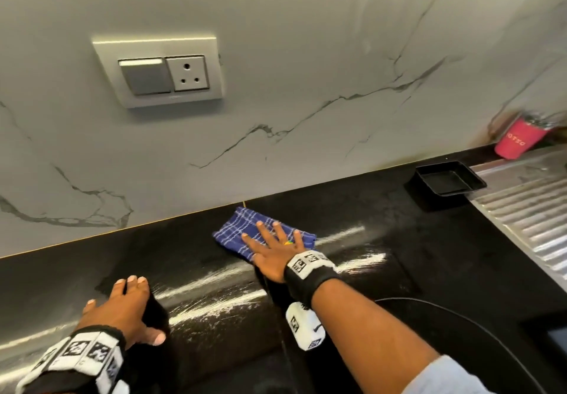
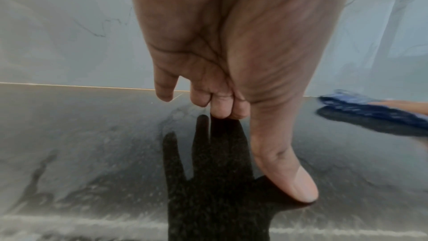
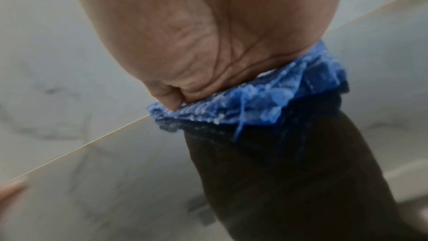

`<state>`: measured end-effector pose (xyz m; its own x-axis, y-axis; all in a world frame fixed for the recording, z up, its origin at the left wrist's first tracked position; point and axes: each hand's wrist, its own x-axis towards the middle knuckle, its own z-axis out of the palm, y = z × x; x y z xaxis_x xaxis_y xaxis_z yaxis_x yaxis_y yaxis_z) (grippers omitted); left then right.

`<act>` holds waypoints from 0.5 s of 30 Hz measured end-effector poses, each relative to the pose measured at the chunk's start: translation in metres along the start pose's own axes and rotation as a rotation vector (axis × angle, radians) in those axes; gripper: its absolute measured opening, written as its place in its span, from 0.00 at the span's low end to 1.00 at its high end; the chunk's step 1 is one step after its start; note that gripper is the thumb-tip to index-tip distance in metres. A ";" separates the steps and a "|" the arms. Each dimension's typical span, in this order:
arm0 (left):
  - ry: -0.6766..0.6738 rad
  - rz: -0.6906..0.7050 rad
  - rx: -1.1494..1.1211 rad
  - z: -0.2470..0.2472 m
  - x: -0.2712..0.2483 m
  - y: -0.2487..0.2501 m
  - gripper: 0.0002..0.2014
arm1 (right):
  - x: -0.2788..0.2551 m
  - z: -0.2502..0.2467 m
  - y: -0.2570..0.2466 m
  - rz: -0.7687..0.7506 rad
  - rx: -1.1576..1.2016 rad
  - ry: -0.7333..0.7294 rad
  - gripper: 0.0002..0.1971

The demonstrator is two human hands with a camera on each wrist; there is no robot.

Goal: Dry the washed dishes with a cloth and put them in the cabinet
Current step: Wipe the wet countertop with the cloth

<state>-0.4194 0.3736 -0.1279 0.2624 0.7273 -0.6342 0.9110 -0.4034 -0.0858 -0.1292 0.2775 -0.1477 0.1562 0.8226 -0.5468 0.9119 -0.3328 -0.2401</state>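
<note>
A blue checked cloth [image 1: 242, 229] lies folded on the black countertop [image 1: 399, 240] near the wall. My right hand [image 1: 271, 248] presses flat on the cloth with its fingers spread straight. In the right wrist view the palm [image 3: 197, 34] bears down on the cloth [image 3: 266, 102]. My left hand [image 1: 125, 304] rests on the counter to the left, fingertips and thumb touching the surface, holding nothing. The left wrist view shows its thumb [image 2: 284, 171] on the counter and the cloth [image 2: 361, 107] at the right edge. No dish is in either hand.
Wet streaks [image 1: 214, 283] cross the counter between my hands. A black rectangular tray [image 1: 449, 180] stands at the back right beside the ribbed steel drainboard [image 1: 527, 209]. A red cup [image 1: 518, 140] stands behind it. A switch and socket plate [image 1: 162, 74] is on the marble wall.
</note>
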 end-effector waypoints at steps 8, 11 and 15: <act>0.023 -0.207 0.161 0.031 0.068 -0.022 0.68 | -0.040 -0.062 0.254 0.612 0.324 0.172 0.28; 0.157 -0.150 0.256 0.044 0.094 -0.016 0.56 | -0.034 -0.057 0.238 0.509 0.270 0.185 0.31; 0.283 0.025 0.101 -0.033 0.014 0.126 0.41 | -0.031 -0.023 0.174 0.117 0.054 0.113 0.32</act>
<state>-0.2904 0.3511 -0.1225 0.3753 0.8368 -0.3987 0.8705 -0.4659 -0.1583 0.0337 0.2049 -0.1539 0.3043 0.8223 -0.4809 0.8640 -0.4509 -0.2242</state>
